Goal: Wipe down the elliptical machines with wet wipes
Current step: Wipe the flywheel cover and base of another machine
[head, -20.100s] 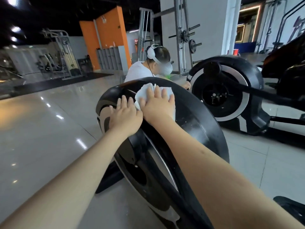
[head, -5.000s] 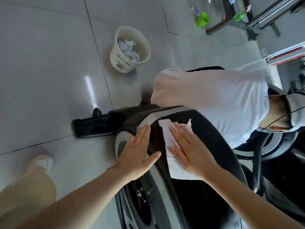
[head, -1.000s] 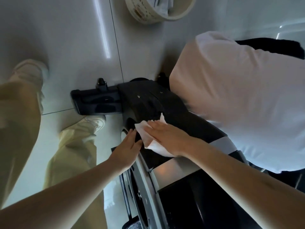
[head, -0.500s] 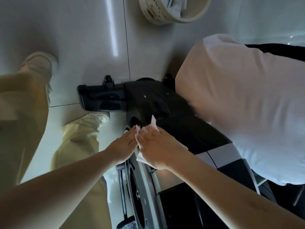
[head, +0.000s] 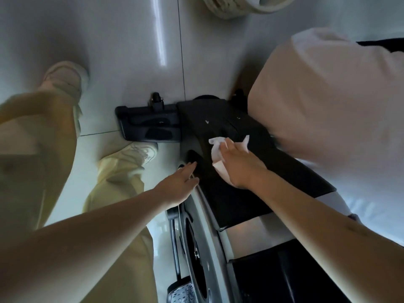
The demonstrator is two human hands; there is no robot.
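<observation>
I look straight down over the black elliptical housing with its silver rim. My right hand presses a white wet wipe flat on the black top surface near the front end. My left hand rests flat and open on the left edge of the housing, fingers pointing forward, holding nothing. The two hands are a short gap apart. Part of the wipe is hidden under my right palm.
The machine's black base foot lies on the glossy tiled floor. My legs in pale trousers stand to the left. A person in a white shirt crouches close on the right. A cream bucket sits at the top edge.
My right hand has slid the wipe forward and right along the black top, away from my left hand. The left hand has stayed on the left edge.
</observation>
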